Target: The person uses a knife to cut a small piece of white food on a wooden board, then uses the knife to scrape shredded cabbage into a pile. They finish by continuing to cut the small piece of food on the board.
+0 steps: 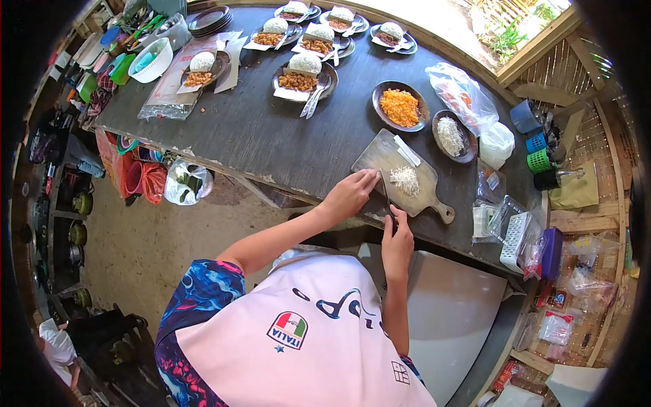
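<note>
A wooden cutting board (432, 178) with a handle lies at the table's near edge. On it are a small heap of pale shreds (405, 180) and a white stick-shaped piece (407, 150). My right hand (398, 244) is closed round the handle of a knife (387, 193), whose blade points away from me over the board's left side. My left hand (352, 195) has its fingers pressed together at the blade near the tip. Beyond the board stand a brown plate of orange shreds (399, 108) and a brown dish of pale shreds (450, 135).
Several plates with a white mound and brown chunks (298, 80) stand at the back, most with cutlery. Plastic bags (464, 98) and a white basket (517, 239) are on the right. A second white basket (152, 61) and stacked dark plates (210, 20) sit back left.
</note>
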Demonstrator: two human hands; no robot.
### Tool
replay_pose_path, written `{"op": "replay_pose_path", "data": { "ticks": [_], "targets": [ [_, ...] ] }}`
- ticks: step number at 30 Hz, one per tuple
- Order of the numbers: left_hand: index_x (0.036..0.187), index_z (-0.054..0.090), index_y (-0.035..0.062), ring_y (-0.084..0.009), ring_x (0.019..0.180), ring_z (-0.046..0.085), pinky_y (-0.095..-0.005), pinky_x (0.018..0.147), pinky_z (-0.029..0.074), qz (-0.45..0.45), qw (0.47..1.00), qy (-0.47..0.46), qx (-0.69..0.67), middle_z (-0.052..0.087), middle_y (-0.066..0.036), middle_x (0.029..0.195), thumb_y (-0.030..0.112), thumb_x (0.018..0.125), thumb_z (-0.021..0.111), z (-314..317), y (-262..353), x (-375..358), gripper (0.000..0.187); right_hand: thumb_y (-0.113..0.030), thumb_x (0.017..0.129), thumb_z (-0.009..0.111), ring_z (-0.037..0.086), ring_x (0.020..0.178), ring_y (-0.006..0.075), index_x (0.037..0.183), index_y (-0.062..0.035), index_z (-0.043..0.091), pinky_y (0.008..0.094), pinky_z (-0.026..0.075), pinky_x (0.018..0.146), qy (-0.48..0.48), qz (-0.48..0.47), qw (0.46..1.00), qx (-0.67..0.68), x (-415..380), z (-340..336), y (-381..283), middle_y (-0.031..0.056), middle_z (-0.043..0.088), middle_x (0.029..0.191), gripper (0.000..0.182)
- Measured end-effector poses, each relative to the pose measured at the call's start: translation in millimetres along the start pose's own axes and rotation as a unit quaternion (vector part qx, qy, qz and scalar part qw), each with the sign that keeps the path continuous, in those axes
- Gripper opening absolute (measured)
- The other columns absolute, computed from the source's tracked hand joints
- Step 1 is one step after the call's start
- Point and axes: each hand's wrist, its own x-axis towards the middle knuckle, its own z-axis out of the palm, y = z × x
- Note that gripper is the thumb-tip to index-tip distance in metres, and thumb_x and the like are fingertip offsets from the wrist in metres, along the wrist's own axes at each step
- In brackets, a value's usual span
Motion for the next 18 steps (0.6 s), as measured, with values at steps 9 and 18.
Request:
{"op": "replay_pose_path", "data": {
  "ticks": [9,18],
  "targets": [
    [0.141,0.057,-0.0086,-0.0320,0.138,0.054,-0.0406,0.119,0.044,-0.043,0.997,0.015,-0.066,0.058,-0.019,0.142,0.009,0.086,0.065,8.0,5.8,-3.4,0.059,-0.022,0.110,0.057,0.072,0.099,0.0395,0.139,-0.0163,0.063,0.0492,0.058,0.081,0.038,-0.075,0.991,-0.100,-3.3,4.0,5.0,0.0144,0.071,0.111,0.031],
    [0.143,0.055,-0.0079,-0.0324,0.139,0.052,-0.0406,0.120,0.043,-0.049,0.995,0.007,-0.085,0.055,-0.018,0.144,0.009,0.084,0.066,0.9,6.5,-1.5,0.062,-0.021,0.109,0.058,0.073,0.092,0.0378,0.140,-0.0202,0.063,0.0485,0.058,0.076,0.034,-0.073,0.989,-0.122,-7.7,-2.9,5.1,0.0113,0.070,0.108,0.032]
  ]
}}
